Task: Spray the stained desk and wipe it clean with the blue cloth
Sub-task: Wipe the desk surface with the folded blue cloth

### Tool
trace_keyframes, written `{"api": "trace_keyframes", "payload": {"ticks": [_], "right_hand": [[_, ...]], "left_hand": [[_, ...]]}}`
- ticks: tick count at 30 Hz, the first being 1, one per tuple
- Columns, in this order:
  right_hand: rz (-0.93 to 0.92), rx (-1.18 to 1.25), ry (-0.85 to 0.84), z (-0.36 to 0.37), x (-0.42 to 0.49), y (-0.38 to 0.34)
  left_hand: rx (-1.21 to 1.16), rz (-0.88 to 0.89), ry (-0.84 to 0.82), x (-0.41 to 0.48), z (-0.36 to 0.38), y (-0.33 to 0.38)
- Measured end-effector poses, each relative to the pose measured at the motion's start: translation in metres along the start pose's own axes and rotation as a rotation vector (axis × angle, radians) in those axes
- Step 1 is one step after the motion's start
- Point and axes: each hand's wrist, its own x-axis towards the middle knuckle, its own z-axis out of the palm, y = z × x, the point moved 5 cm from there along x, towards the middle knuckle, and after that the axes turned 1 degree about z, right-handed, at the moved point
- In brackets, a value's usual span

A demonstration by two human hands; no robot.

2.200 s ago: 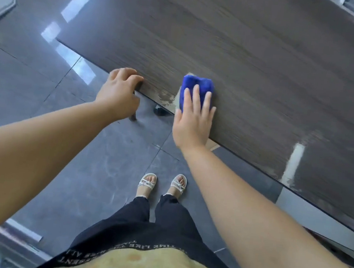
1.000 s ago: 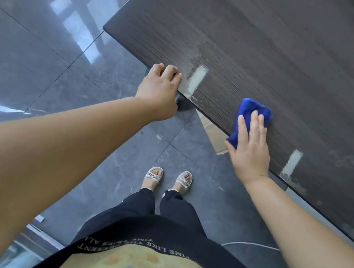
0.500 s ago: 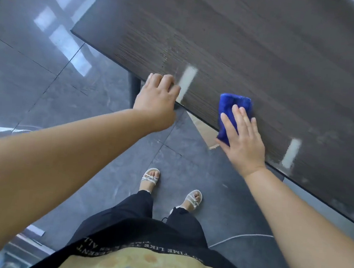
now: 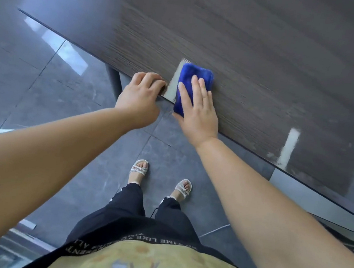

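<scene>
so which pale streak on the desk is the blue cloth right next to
The pale streak beside the left hand; the blue cloth borders it. The other streak lies apart, further right.

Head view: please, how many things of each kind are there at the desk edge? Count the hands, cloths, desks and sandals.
Hands: 2, left hand and right hand
Cloth: 1
Desk: 1
Sandals: 2
Total: 6
</scene>
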Motion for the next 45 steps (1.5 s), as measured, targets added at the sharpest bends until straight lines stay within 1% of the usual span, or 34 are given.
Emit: {"api": "trace_keyframes", "payload": {"ticks": [2,3,6,8,11,14,16,18,20,22,24,27,29,32,37,39,41,43,45], "right_hand": [[-0.081,0.001,-0.003,-0.007,-0.024,0.027],[-0.091,-0.007,-0.005,-0.013,-0.042,0.047],[-0.024,-0.026,-0.02,-0.029,-0.095,0.102],[0.057,-0.008,-0.037,-0.033,-0.11,0.115],[0.191,0.004,-0.013,-0.024,-0.088,0.089],[0.215,0.01,0.005,-0.008,-0.041,0.033],[0.186,0.024,0.026,-0.003,-0.016,0.004],[0.091,0.031,0.017,-0.001,-0.009,0.002],[-0.048,0.013,0.001,-0.007,-0.027,0.024],[-0.121,-0.041,0.012,-0.015,-0.061,0.064],[-0.087,-0.086,0.017,-0.029,-0.102,0.109],[0.036,-0.117,-0.005,-0.049,-0.155,0.163],[0.127,-0.098,-0.016,-0.053,-0.17,0.175],[0.208,-0.098,0.029,-0.046,-0.16,0.162],[0.101,-0.079,0.077,-0.029,-0.095,0.093],[0.066,-0.049,0.077,-0.025,-0.082,0.082],[-0.014,-0.037,0.062,-0.027,-0.084,0.089],[-0.115,-0.085,0.056,-0.033,-0.104,0.114],[-0.129,-0.118,0.035,-0.042,-0.139,0.154]], "left_hand": [[0.021,-0.014,-0.025,0.0,0.002,0.0],[0.033,-0.011,-0.031,-0.001,0.003,0.003],[0.086,0.024,-0.061,-0.002,0.004,0.005],[0.109,0.033,-0.079,-0.003,0.004,0.005],[0.145,0.05,-0.095,-0.003,0.002,0.009],[0.156,0.045,-0.108,-0.003,0.001,0.011],[0.151,0.014,-0.129,-0.003,0.002,0.008],[0.135,-0.01,-0.132,-0.003,0.003,0.007],[0.084,-0.051,-0.116,-0.004,0.002,0.011],[0.013,-0.119,-0.077,-0.006,0.002,0.019],[-0.018,-0.1,-0.046,-0.008,0.007,0.039],[-0.011,0.073,-0.063,-0.009,0.022,0.083],[-0.003,0.146,-0.089,-0.008,0.031,0.105],[-0.011,0.154,-0.094,-0.004,0.039,0.12],[0.03,0.146,-0.088,-0.006,0.041,0.115],[0.029,0.143,-0.073,-0.007,0.041,0.118],[0.029,0.104,-0.065,-0.007,0.041,0.122],[0.058,0.075,-0.075,-0.009,0.045,0.13],[0.097,0.117,-0.073,-0.011,0.051,0.147]]}}
